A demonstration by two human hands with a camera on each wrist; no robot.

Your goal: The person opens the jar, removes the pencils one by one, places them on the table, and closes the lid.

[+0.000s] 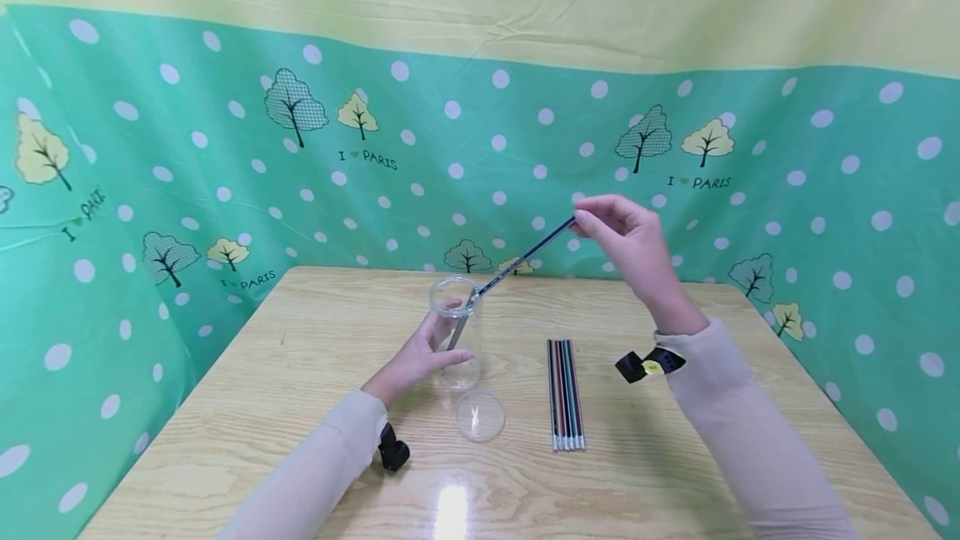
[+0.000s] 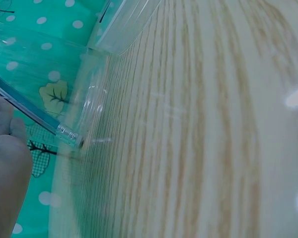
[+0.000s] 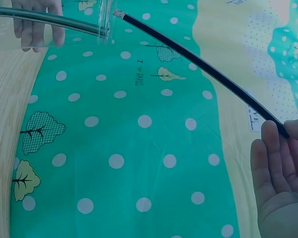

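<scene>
A tall clear jar [image 1: 467,361] stands on the table, and my left hand [image 1: 423,354] grips it from the left, thumb in front and fingers behind. Inside leans one pencil [image 1: 456,333]; its eraser end is down near the jar's bottom in the left wrist view. My right hand [image 1: 626,244], raised to the right, pinches a dark pencil [image 1: 528,255] by its far end between thumb and fingertips. This pencil slants down to the left, with its eraser end [image 3: 119,13] right at the jar's rim [image 3: 107,20] in the right wrist view.
A round clear lid [image 1: 480,417] lies on the table just in front of the jar. Several pencils [image 1: 565,394] lie side by side to its right, silver ends towards me. Green dotted cloth [image 1: 525,157] hangs behind and beside the wooden table [image 1: 322,315].
</scene>
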